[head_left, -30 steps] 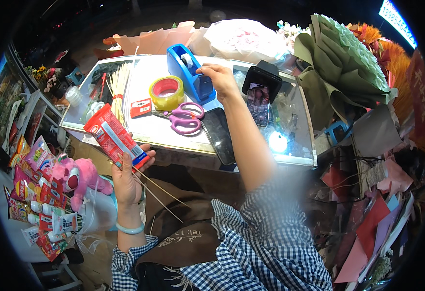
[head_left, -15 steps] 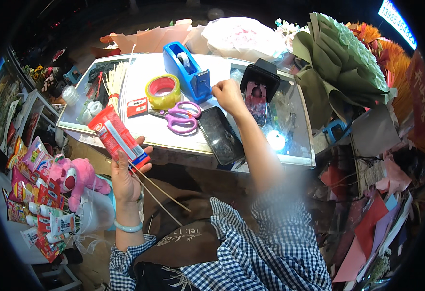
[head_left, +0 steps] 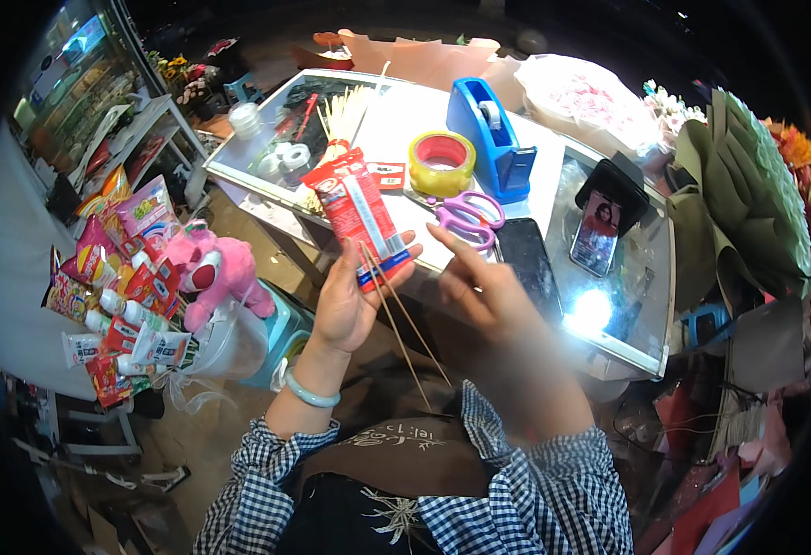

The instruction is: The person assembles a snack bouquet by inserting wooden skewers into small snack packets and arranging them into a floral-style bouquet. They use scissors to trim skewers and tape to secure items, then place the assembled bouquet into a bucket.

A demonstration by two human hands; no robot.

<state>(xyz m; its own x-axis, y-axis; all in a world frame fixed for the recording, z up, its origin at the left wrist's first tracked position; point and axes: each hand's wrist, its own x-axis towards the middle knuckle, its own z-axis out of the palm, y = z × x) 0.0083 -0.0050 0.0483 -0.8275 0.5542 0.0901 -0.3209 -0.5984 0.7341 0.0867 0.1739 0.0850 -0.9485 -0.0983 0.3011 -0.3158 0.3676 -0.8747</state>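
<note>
My left hand (head_left: 342,301) grips a red snack packet (head_left: 357,203) by its blue lower end. Two thin wooden skewers (head_left: 406,326) run from that end down toward my apron. Just right of the packet, my right hand (head_left: 490,294) has its index finger stretched out and the other fingers partly curled; I see nothing in it. Beyond that hand lie purple-handled scissors (head_left: 468,228) and a dark phone (head_left: 527,261). Farther back stand a yellow tape roll (head_left: 442,185) and a blue tape dispenser (head_left: 481,143). Behind the packet are a small red-and-white box (head_left: 388,175) and a bundle of skewers (head_left: 344,118).
A lit phone (head_left: 594,233) leans on a black stand at the right of the glass counter (head_left: 641,359). Left of me, a pink plush toy (head_left: 225,273) and a bouquet of snack packets (head_left: 128,301) top a bucket. Wrapped bouquets (head_left: 748,203) line the back and right.
My right hand has come back from beside the tape dispenser toward the packet, its index finger now extended. My left hand still holds the packet and skewers. The view has swung left.
</note>
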